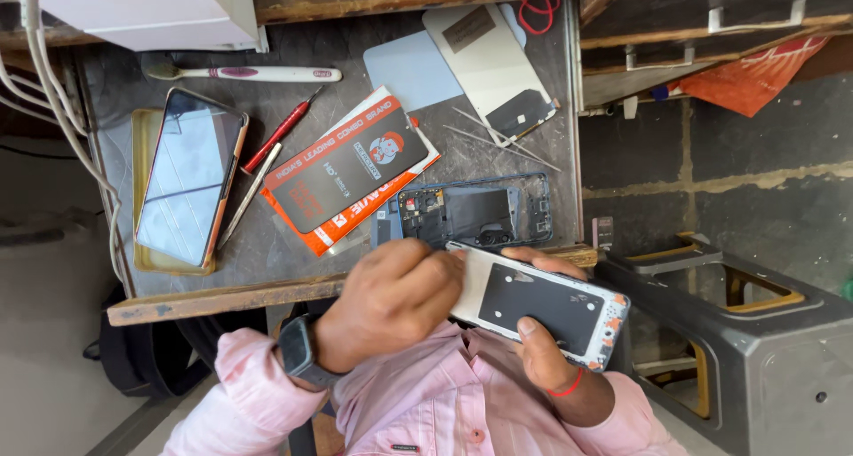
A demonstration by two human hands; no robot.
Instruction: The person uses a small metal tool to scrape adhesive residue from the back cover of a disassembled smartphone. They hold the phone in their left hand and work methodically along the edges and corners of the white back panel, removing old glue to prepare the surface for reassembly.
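Observation:
An opened phone [544, 307], white-framed with a black panel on its face, is held over my lap at the desk's front edge. My right hand [544, 356], with a red thread at the wrist, cradles it from below with the thumb on top. My left hand [391, 298], with a dark watch on the wrist, is curled over the phone's left end, and its fingertips are hidden. I wear a pink shirt.
On the desk [498, 167] lie a dark phone mid-frame [471, 214], an orange and black package [351, 172], a smartphone [191, 176] on a yellowish tray, a red screwdriver [283, 129], a toothbrush [240, 72], tweezers [502, 138] and a white back cover [484, 61]. A grey plastic stool [746, 341] stands right.

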